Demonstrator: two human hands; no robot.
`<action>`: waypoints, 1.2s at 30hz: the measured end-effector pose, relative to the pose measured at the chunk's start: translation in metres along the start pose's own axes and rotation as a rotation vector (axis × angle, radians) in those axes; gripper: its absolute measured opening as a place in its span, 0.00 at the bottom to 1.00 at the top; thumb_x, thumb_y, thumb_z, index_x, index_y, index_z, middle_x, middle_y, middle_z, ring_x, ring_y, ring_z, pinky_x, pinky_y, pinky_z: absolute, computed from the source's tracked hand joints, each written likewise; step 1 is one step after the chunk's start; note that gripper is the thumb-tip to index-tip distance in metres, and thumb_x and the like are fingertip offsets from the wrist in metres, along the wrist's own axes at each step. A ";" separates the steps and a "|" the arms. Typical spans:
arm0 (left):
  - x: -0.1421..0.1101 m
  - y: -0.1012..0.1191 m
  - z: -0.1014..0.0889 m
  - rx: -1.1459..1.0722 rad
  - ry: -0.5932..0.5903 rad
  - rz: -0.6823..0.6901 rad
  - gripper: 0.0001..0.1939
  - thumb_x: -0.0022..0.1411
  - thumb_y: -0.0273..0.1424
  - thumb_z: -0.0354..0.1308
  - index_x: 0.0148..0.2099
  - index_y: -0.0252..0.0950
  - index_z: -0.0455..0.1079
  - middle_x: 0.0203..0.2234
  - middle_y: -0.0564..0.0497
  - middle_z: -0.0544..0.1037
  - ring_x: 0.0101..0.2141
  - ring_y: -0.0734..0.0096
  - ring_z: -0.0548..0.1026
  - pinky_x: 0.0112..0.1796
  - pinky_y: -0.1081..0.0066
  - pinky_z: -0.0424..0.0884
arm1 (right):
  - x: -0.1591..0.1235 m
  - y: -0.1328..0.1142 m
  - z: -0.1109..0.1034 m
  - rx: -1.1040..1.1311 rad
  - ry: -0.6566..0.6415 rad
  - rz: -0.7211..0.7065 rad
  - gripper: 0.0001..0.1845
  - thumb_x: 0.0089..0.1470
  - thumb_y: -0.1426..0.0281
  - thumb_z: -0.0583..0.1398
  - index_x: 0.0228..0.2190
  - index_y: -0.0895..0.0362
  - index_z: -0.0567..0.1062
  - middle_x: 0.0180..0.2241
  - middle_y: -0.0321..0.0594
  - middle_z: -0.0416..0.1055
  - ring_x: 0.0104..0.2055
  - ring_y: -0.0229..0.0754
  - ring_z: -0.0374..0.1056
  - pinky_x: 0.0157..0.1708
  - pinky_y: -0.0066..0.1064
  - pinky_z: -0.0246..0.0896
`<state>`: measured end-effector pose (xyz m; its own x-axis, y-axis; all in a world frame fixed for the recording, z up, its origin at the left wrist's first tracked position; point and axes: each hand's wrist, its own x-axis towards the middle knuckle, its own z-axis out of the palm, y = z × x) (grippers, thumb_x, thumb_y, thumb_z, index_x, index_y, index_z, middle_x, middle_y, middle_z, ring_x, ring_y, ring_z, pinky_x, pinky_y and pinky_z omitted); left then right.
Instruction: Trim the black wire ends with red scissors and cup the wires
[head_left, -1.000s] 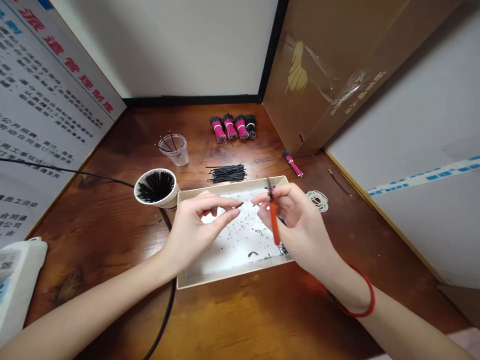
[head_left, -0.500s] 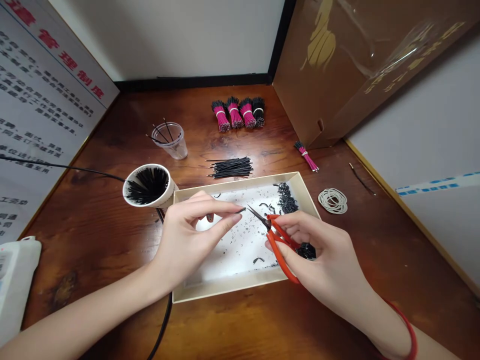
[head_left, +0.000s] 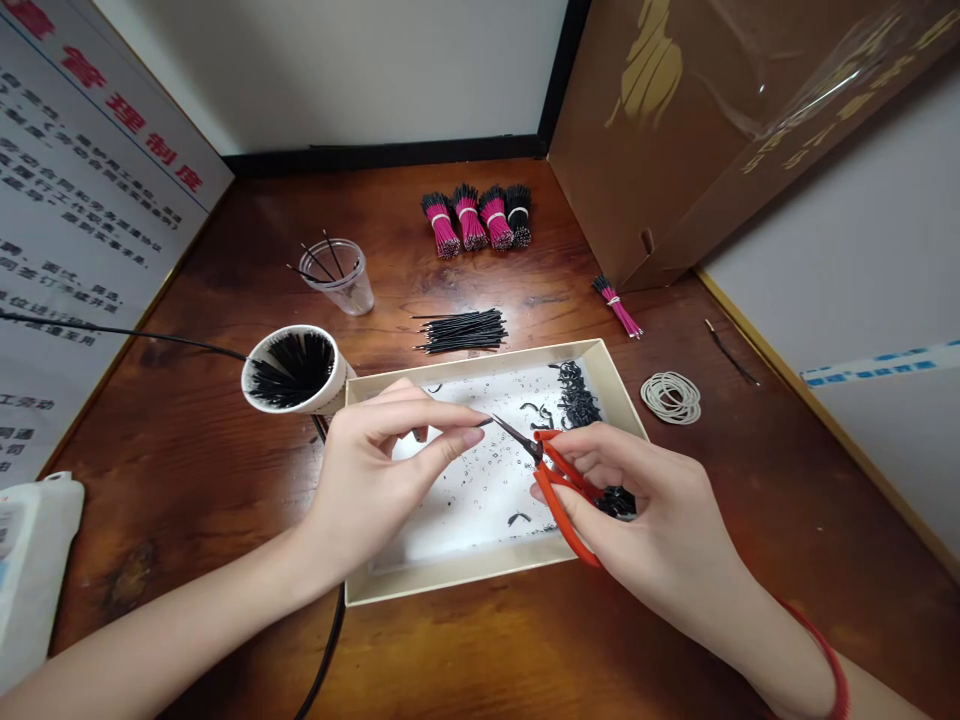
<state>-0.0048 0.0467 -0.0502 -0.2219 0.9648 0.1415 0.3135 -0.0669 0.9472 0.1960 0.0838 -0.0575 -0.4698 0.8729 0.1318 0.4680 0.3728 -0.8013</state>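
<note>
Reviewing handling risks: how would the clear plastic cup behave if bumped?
The clear plastic cup looks light, holding only a few black wires, so it would probably tip easily. Its thin wall may flex when gripped. Tapered and round, it would likely roll if toppled.

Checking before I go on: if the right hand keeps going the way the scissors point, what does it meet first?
The tips of the scissors in the right hand would likely first meet the short black wire pinched by the left hand. Depth is hard to judge, but they look very close.
</note>
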 end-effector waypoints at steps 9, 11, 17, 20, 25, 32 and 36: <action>0.001 0.001 -0.001 0.038 -0.009 0.003 0.09 0.53 0.22 0.65 0.32 0.42 0.81 0.21 0.55 0.78 0.25 0.73 0.69 0.27 0.71 0.65 | 0.002 0.001 -0.001 -0.045 0.041 -0.050 0.08 0.48 0.78 0.62 0.31 0.54 0.74 0.24 0.32 0.73 0.22 0.35 0.65 0.22 0.28 0.64; 0.002 0.002 0.000 0.040 -0.006 -0.003 0.08 0.52 0.22 0.66 0.32 0.42 0.81 0.21 0.55 0.79 0.25 0.73 0.69 0.28 0.71 0.65 | 0.002 0.001 0.000 -0.044 0.043 -0.056 0.08 0.48 0.78 0.62 0.31 0.53 0.74 0.23 0.32 0.73 0.22 0.35 0.65 0.22 0.28 0.64; 0.002 0.001 0.000 0.028 -0.003 -0.035 0.08 0.52 0.22 0.66 0.32 0.41 0.81 0.23 0.54 0.80 0.25 0.73 0.70 0.27 0.72 0.65 | 0.001 -0.001 -0.001 -0.026 0.016 -0.011 0.08 0.48 0.78 0.63 0.31 0.54 0.73 0.24 0.32 0.72 0.22 0.35 0.66 0.23 0.28 0.64; 0.002 0.002 0.000 0.041 -0.007 -0.043 0.07 0.52 0.22 0.66 0.31 0.40 0.81 0.23 0.54 0.80 0.25 0.73 0.70 0.27 0.72 0.66 | 0.001 -0.002 -0.002 -0.020 -0.015 0.009 0.08 0.47 0.77 0.63 0.31 0.54 0.71 0.24 0.32 0.71 0.23 0.35 0.65 0.23 0.28 0.64; 0.002 0.002 0.000 0.054 -0.021 -0.027 0.07 0.53 0.22 0.65 0.31 0.41 0.81 0.23 0.54 0.80 0.25 0.73 0.70 0.28 0.71 0.66 | 0.001 -0.003 -0.001 -0.020 -0.019 0.012 0.08 0.47 0.76 0.63 0.31 0.54 0.70 0.23 0.32 0.70 0.22 0.35 0.65 0.23 0.29 0.64; 0.001 0.000 0.000 0.040 -0.027 -0.018 0.08 0.53 0.22 0.66 0.32 0.41 0.81 0.23 0.55 0.80 0.26 0.74 0.70 0.28 0.72 0.66 | 0.000 -0.001 0.000 0.004 0.003 0.002 0.10 0.46 0.77 0.64 0.31 0.54 0.72 0.24 0.33 0.72 0.23 0.35 0.67 0.22 0.28 0.65; 0.001 -0.001 0.000 0.032 -0.030 -0.019 0.08 0.53 0.22 0.66 0.32 0.41 0.81 0.23 0.55 0.80 0.26 0.75 0.70 0.27 0.73 0.65 | 0.000 -0.002 0.000 0.001 0.020 -0.009 0.09 0.46 0.77 0.64 0.31 0.54 0.73 0.23 0.32 0.72 0.22 0.35 0.67 0.21 0.27 0.64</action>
<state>-0.0053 0.0477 -0.0511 -0.2005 0.9729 0.1149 0.3393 -0.0411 0.9398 0.1948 0.0832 -0.0563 -0.4588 0.8757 0.1506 0.4629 0.3802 -0.8007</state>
